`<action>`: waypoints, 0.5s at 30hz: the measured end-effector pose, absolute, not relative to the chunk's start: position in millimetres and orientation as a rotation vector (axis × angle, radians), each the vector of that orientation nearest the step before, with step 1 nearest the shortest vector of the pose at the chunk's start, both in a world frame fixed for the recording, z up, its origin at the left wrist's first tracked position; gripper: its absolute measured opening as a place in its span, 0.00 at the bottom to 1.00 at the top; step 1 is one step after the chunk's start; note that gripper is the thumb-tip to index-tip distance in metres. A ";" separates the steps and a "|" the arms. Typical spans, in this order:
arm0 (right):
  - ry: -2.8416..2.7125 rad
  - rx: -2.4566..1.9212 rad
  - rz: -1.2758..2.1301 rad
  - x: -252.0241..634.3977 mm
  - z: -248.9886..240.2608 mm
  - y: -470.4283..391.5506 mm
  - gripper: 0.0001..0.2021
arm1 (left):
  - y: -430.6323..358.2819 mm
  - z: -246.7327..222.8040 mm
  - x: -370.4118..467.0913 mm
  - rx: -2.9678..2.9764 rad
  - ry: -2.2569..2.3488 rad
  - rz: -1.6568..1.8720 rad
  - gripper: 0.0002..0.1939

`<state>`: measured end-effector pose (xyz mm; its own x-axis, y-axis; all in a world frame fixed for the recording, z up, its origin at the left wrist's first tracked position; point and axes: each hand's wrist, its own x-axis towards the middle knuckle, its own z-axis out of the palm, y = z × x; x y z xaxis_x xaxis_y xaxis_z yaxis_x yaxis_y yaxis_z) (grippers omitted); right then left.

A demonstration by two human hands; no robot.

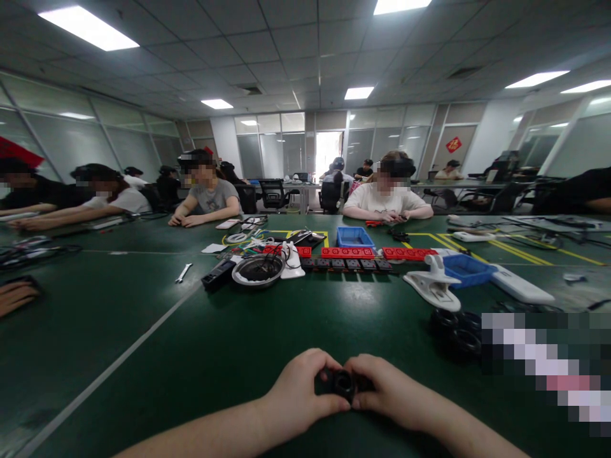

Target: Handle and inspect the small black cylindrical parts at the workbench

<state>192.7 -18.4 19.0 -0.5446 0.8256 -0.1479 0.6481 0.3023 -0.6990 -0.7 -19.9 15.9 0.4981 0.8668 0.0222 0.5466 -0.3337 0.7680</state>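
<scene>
Left grip (301, 389), right grip (390, 391), both on hollow round black piece (344, 383)

Grey ceiling panels (291, 44) span 12 o'clock, with a bright rectangular light (88, 27) at 10 and another light panel (359, 93) at 1. Framed glass partitions (62, 140) line the wall between 9 and 10. At 12, daylight whitens a doorway (329, 149); a white pillar (496, 137) and 1 red diamond decoration (453, 145) stand out at 2. A black mesh chair (273, 193) sits near centre, toward 10. The green tabletop (205, 356) spreads across 6, its pale seam (119, 356) slanting toward 8.
</scene>
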 end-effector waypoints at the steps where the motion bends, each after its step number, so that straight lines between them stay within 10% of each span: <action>1: -2.339 -1.352 1.059 192.7 17.7 -17.6 0.07 | -20.5 14.9 -0.3 2.019 1.168 0.576 0.16; 15: -2.380 -1.592 0.583 175.6 5.6 -26.7 0.20 | -16.4 9.4 -2.8 2.055 1.162 0.607 0.16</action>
<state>175.6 -26.7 5.6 -0.3895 0.9203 -0.0375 0.8334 0.3348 -0.4398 -2.8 -16.4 9.4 0.4904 0.8694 0.0613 0.5470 -0.3618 0.7549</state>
